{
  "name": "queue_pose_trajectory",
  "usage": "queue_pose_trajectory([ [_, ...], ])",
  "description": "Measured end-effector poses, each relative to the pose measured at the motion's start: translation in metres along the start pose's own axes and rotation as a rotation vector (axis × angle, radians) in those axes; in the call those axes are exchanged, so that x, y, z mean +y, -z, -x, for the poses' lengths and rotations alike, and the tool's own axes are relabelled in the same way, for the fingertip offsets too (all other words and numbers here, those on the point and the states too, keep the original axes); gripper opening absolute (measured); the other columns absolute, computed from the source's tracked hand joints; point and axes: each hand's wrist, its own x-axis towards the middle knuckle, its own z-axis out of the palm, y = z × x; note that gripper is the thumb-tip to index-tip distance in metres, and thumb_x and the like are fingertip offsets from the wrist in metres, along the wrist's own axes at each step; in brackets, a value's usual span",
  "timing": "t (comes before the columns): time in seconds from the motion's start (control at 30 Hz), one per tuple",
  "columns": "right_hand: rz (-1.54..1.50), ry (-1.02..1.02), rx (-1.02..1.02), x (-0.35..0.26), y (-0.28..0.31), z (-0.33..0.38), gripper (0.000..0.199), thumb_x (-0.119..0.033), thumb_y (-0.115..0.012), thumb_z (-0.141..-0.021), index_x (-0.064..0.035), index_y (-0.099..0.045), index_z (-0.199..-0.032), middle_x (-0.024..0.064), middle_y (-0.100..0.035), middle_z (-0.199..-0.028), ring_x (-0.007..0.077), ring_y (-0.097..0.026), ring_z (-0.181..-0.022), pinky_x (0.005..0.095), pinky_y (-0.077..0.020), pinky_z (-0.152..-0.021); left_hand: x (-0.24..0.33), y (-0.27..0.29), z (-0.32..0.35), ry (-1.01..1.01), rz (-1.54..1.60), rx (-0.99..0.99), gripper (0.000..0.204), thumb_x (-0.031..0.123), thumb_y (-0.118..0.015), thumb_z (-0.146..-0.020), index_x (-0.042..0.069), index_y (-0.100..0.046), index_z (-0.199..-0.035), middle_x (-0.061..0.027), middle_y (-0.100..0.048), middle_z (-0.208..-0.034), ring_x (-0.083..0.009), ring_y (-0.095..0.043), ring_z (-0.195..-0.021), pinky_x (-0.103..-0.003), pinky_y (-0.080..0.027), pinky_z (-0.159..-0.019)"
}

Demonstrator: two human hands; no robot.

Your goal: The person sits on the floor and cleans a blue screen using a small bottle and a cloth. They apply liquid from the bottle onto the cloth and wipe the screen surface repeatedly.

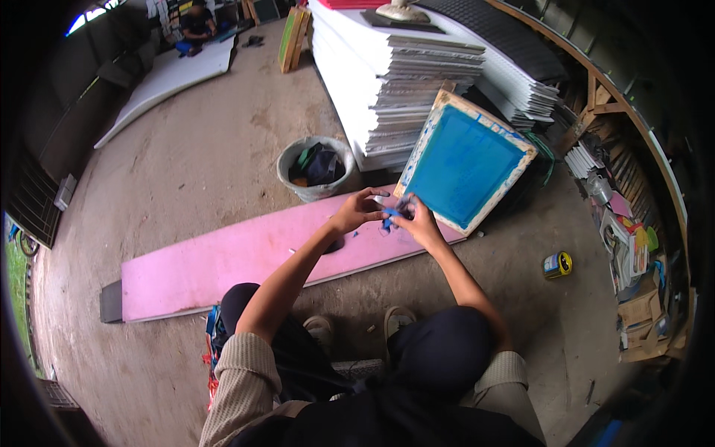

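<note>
Pinching a blue piece (390,214) in my right hand (415,221) above the pink worktop (201,267); I can't tell whether my left hand (360,211) grips it.

Bucket (311,193) behind board (208,261), frame (465,167) to bucket's right, sheet stack (357,97) behind frame, can (555,265) right of board

The right grip (421,223) half-hides a blue scrap (392,214), too small to read; left of it, a bucket (296,185) swallows the cloths' (325,167) undersides.
</note>
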Motion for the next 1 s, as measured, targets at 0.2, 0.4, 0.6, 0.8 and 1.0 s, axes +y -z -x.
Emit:
queue_pose_trajectory([
  [0.2,-0.157,-0.267,0.196,-0.002,0.05,0.025,0.025,-0.004,-0.065,-0.08,-0.0033,-0.049,-0.098,0.0062,-0.061,-0.076,0.0144,-0.062,-0.063,0.0265,-0.0487,-0.056,0.02,-0.03,-0.005,-0.02,-0.18,0.064,0.046,0.008,-0.072,-0.078,0.002,-0.049,-0.118,-0.0105,-0.066,-0.095,-0.0161,-0.062,-0.091,-0.031,-0.047,-0.084],
  [0.4,0.294,0.2,0.169,-0.041,0.043,0.022,0.043,-0.013,-0.072,-0.074,-0.0039,-0.051,-0.11,0.0126,-0.057,-0.109,0.0244,-0.056,-0.104,0.0347,-0.0438,-0.087,0.033,-0.046,-0.026,-0.108,-0.127,0.229,0.041,0.001,-0.068,-0.079,-0.001,-0.051,-0.115,-0.0131,-0.063,-0.106,-0.0177,-0.062,-0.096,-0.03,-0.05,-0.083],
  [0.6,0.207,0.06,0.344,-0.016,0.04,0.016,0.041,-0.013,-0.073,-0.076,-0.0036,-0.054,-0.111,0.0088,-0.062,-0.098,0.0186,-0.06,-0.095,0.0302,-0.0451,-0.084,0.057,-0.076,-0.038,-0.062,-0.09,0.273,0.038,0.001,-0.07,-0.077,0.0,-0.053,-0.111,-0.0093,-0.064,-0.098,-0.0141,-0.061,-0.091,-0.026,-0.049,-0.081],
  [0.8,0.138,0.244,0.515,-0.004,0.029,0.002,0.054,-0.014,-0.071,-0.077,-0.0046,-0.045,-0.124,0.0143,-0.046,-0.12,0.0261,-0.05,-0.106,0.0359,-0.0432,-0.088,0.062,-0.065,-0.054,-0.006,-0.152,0.297,0.048,0.007,-0.074,-0.076,0.0,-0.05,-0.117,-0.0114,-0.06,-0.104,-0.0164,-0.059,-0.096,-0.028,-0.049,-0.082],
  [1.0,-0.02,0.096,0.355,0.015,0.039,-0.01,0.042,-0.017,-0.071,-0.078,-0.0051,-0.053,-0.114,0.0116,-0.056,-0.109,0.0223,-0.053,-0.102,0.0356,-0.0396,-0.09,0.03,-0.056,-0.073,-0.024,-0.008,0.346,0.049,0.005,-0.073,-0.077,0.002,-0.047,-0.119,-0.0088,-0.056,-0.108,-0.0156,-0.059,-0.098,-0.029,-0.047,-0.084],
])
